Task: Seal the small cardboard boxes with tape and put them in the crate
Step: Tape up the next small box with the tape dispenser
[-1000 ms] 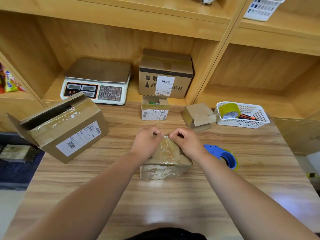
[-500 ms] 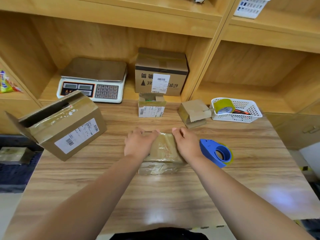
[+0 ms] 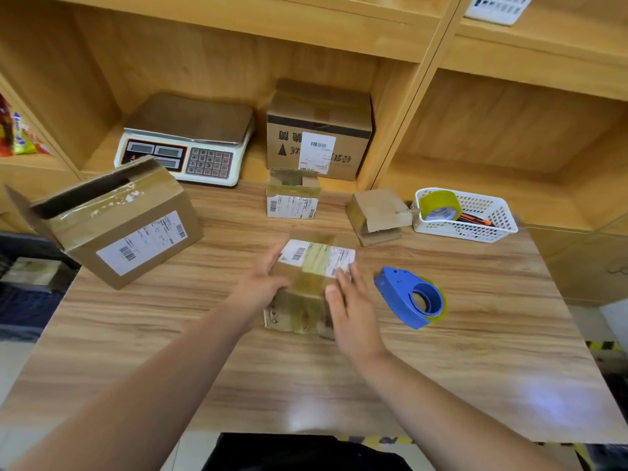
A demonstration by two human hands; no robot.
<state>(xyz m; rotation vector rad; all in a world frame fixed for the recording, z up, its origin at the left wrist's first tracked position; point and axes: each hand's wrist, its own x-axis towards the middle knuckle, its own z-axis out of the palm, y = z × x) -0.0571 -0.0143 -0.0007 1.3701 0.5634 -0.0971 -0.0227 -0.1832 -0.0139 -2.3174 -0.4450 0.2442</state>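
cardboard box (image 3: pixel 314 270), flanked at 9 and 3 o'clock by left hand (image 3: pixel 260 288) and right hand (image 3: pixel 353 314), grips flat, uncurled, likely wants its tape smoothed firmly.

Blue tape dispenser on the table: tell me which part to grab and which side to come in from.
Grip the blue tape dispenser round its ring-shaped end, coming from above with the right hand, which is open just beside it. It lies on its side, ring facing up, and its narrow nose points toward the taped box, so that end probably offers less to hold.
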